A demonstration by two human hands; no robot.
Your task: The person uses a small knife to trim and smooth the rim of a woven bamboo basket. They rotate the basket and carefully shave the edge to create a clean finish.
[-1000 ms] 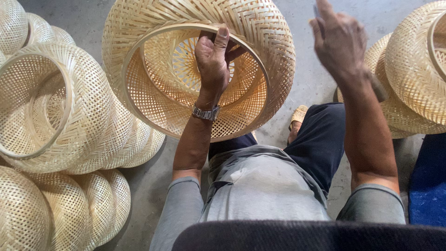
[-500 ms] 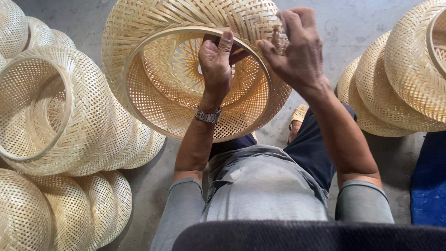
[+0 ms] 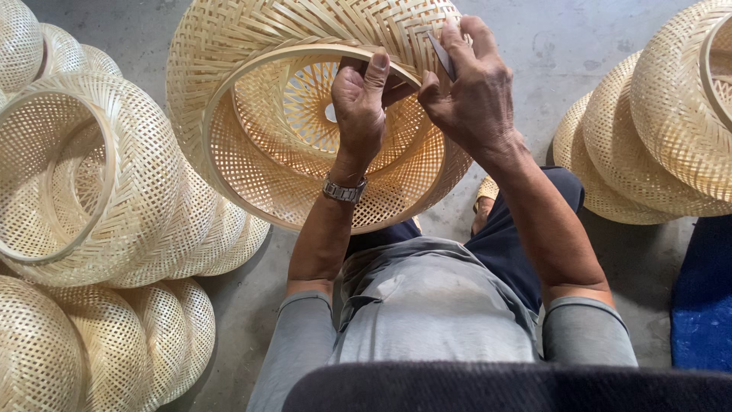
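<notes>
Woven bamboo basket [image 3: 252, 99], dome-shaped, upper centre of frame, open mouth tilted toward the camera. Left hand [image 3: 362, 103] closed over its round rim [image 3: 229, 202], fingers inside; wristwatch [image 3: 343, 189] below. Right hand [image 3: 473, 91] pinched shut on a thin grey blade [image 3: 442, 55] at the rim's upper right edge. Stacked baskets [image 3: 99, 198] crowd the left; further stack [image 3: 656, 145] upper right; blue mat [image 3: 701, 305] lower right; concrete floor [image 3: 579, 46].

The grey floor [image 3: 579, 46] is hard and bare. Left of my left hand [image 3: 362, 107], piles of woven baskets [image 3: 114, 191] lie on it. Right of my right hand [image 3: 469, 91], more woven baskets [image 3: 656, 145] lie stacked. Below those, a blue mat [image 3: 701, 305] lies flat.
</notes>
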